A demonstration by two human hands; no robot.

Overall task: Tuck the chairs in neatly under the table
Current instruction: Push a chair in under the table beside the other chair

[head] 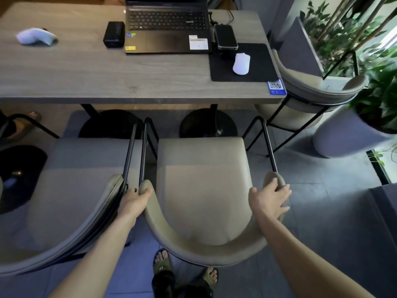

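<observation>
1. a long wooden table [90, 78] spans the top of the view, above a grey tiled floor [335, 222], with leafy plants [378, 100] at the right.
2. on the table sit an open laptop [166, 24], a black box [114, 34], a phone [226, 37], and a white mouse [241, 63] on a black mat [262, 67].
3. the beige chair [204, 190] stands in front of the table, its seat not yet under the top; a second chair [71, 196] is just beside it on the left, a third [311, 89] at the table's right end.
4. the left hand [134, 202] is closed around the beige chair's left arm tip.
5. the right hand [270, 200] lies over its right arm tip, fingers curled loosely on it.
</observation>
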